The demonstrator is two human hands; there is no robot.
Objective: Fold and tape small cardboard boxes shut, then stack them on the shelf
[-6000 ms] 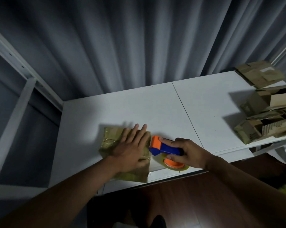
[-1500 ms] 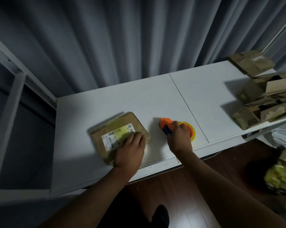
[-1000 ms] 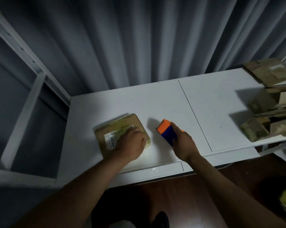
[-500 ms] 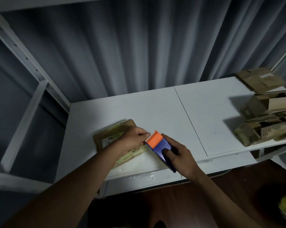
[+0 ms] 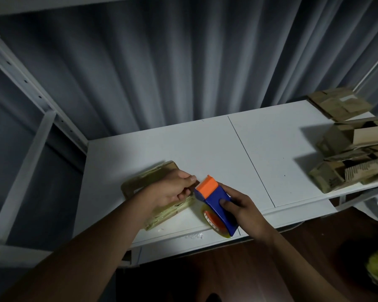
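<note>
- Taping under way: left hand (image 5: 175, 188) pinching tape end at small box (image 5: 155, 199); right hand (image 5: 242, 205) gripping tape dispenser (image 5: 214, 199).
- Remaining, by judgement: seal, stack; box pile (image 5: 353, 162) far right on desk (image 5: 270, 153).

No text is reading clearly anywhere. The orange core of the tape roll (image 5: 212, 217) under the blue dispenser is showing some dark print, too blurred to make out. A carton in the pile of boxes (image 5: 344, 171) at the right of the surface is carrying a pale printed strip with dense lines of characters, too small to read. The box (image 5: 149, 182) near the left hand is showing no readable label from this angle.
</note>
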